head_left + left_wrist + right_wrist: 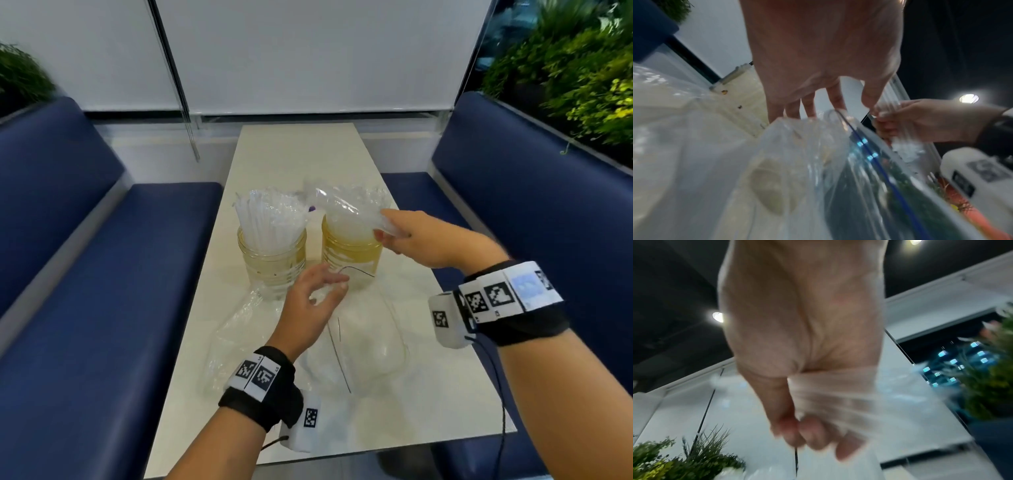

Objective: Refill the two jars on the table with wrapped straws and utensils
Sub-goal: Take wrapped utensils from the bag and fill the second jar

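Note:
Two glass jars stand side by side mid-table. The left jar [272, 262] is packed with white wrapped straws [265, 219]. Clear-wrapped utensils stick out of the right jar [351, 255]. Just above its right rim, my right hand [387, 229] [803, 431] grips a bundle of wrapped utensils [346, 205] [838, 395], fingers curled round the plastic. In front of the jars my left hand [318, 294] [828, 107] holds up the rim of a clear zip bag [370, 342] [807, 162]. The bag hides its fingertips.
A second, crumpled clear bag [236, 329] lies at the left of the pale table [301, 154]. Blue benches [102, 274] flank the table on both sides, with plants [582, 78] behind the right one. A white blind closes the far end.

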The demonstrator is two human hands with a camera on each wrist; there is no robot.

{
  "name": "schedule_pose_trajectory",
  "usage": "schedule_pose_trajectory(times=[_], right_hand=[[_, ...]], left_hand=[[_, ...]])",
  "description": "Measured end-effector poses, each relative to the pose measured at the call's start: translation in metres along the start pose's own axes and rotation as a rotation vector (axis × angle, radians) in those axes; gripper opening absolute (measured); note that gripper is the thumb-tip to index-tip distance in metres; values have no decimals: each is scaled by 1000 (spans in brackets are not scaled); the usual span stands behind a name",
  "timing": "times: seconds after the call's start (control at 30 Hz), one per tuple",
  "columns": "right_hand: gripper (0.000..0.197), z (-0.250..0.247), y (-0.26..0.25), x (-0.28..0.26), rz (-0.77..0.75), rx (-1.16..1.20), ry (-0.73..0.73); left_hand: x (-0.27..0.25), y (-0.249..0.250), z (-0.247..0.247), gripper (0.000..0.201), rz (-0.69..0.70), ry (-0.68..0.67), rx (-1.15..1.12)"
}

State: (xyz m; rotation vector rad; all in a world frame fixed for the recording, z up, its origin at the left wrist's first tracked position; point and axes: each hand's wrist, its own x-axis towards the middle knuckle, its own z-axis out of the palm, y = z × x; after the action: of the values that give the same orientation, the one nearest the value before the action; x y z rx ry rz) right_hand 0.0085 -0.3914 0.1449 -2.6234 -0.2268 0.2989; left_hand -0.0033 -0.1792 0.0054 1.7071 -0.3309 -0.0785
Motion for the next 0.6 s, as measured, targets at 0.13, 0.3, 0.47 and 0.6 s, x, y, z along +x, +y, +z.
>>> schedule_pose_trajectory(times=[0.13, 0.3, 0.47, 0.6], right_hand=[[16, 36, 1, 16, -182, 363, 184], [30, 55, -14, 44, -228, 479, 257], [74, 27, -7, 61, -83, 110, 405], [56, 19, 22, 70, 42, -160, 374]], left_hand=[[14, 36, 4, 45, 110, 199, -97], [69, 102, 9, 41, 140, 83, -162], [131, 151, 11, 13, 259, 110, -265], [165, 162, 9, 12, 356, 145, -202]])
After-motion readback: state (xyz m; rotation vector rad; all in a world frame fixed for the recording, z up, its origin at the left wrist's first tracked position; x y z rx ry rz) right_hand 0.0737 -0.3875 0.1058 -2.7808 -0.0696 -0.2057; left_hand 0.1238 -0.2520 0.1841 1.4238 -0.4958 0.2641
